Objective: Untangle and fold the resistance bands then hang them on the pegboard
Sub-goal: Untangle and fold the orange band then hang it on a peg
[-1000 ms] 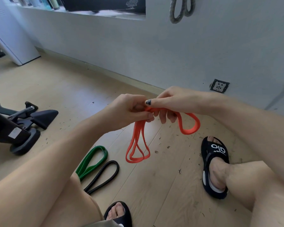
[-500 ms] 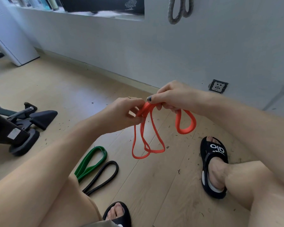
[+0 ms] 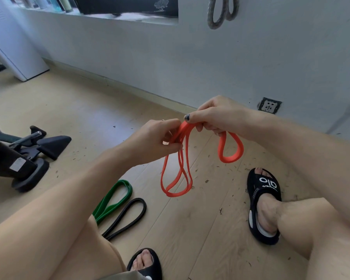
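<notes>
An orange resistance band [image 3: 177,174] hangs in loops between my two hands above the wooden floor. My left hand [image 3: 156,141] pinches its strands from the left. My right hand [image 3: 216,116] grips the top of the bundle, and a short wide loop droops below that hand. A green band [image 3: 113,201] and a black band [image 3: 127,217] lie side by side on the floor by my left leg. A grey band [image 3: 221,12] hangs on the wall at the top.
I sit on the floor with my feet in black slides [image 3: 264,205]. A black machine base [image 3: 18,156] stands at the left. The white wall carries a socket [image 3: 269,106]. A white cabinet [image 3: 14,47] is at the far left.
The hanging orange loops swung out, then gathered closer together and now hang lower. My hands rose slightly and stayed close together on the band.
</notes>
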A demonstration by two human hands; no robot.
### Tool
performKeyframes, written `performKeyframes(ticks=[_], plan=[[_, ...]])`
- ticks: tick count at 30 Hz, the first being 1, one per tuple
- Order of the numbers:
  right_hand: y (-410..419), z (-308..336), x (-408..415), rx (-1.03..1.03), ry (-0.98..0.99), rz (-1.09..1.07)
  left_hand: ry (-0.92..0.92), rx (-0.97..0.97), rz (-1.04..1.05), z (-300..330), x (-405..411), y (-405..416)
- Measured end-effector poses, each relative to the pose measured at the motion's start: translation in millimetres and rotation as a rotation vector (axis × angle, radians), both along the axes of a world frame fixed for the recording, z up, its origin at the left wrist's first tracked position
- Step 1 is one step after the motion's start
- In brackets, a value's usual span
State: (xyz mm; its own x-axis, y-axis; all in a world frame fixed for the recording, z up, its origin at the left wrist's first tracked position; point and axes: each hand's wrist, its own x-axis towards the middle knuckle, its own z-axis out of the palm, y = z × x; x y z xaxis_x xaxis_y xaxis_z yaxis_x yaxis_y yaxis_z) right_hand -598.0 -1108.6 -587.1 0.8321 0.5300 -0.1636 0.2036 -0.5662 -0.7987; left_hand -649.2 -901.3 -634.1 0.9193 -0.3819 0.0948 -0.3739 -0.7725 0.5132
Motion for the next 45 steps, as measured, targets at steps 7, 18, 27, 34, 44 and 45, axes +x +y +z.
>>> performKeyframes(ticks=[7,18,27,34,44,45], plan=[[-3.4,1.0,0.7,-0.004,-0.006,-0.024,0.040,0.009,-0.003,4.2,1.0,1.1],[-4.0,0.5,1.5,-0.034,-0.028,-0.038,0.082,0.062,0.000,6.7,-0.8,5.3],[-2.3,1.2,0.9,0.000,0.008,-0.031,0.128,0.045,-0.017,-1.3,3.7,8.2],[4.6,-1.4,-4.1,-0.027,-0.032,0.004,0.094,0.082,-0.033,-8.8,7.2,3.1],[0.3,0.8,-0.5,-0.050,-0.093,-0.041,0.103,0.095,-0.018,-5.3,7.0,4.2],[0.1,0.8,-0.3,-0.052,-0.094,-0.046,0.118,0.091,-0.009,-4.6,6.5,4.2]])
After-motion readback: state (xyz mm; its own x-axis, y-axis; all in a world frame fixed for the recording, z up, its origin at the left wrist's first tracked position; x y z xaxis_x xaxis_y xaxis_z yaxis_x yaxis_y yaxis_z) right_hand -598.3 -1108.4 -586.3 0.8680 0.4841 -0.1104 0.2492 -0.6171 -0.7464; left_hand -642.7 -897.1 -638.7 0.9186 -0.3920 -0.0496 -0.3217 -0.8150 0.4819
